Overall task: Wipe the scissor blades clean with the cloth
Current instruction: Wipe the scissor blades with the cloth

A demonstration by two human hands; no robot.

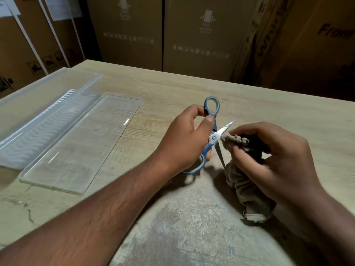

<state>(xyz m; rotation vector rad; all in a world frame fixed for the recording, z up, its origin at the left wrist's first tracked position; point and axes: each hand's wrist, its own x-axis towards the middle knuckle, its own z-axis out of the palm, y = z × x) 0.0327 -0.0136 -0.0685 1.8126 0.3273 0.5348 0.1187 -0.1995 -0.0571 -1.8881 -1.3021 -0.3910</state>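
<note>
Head view shows the left hand (184, 143) pinching the open scissors (212, 137) above the counter's (172, 89) middle, so the right hand (269, 160), squeezing the cloth (240, 181), can rub a blade.

Cardboard boxes (199, 33) behind wooden table (172, 87)

Scissors (213, 131) left of cloth (247, 177); tray (76, 135) lies farther left, seemingly on table (192, 87).

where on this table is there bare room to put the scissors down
Bare table runs along the far edge, beyond both hands, and the near worn patch between the forearms is free. The left is crowded by the clear tray and lid; the cloth drapes near the right.
</note>
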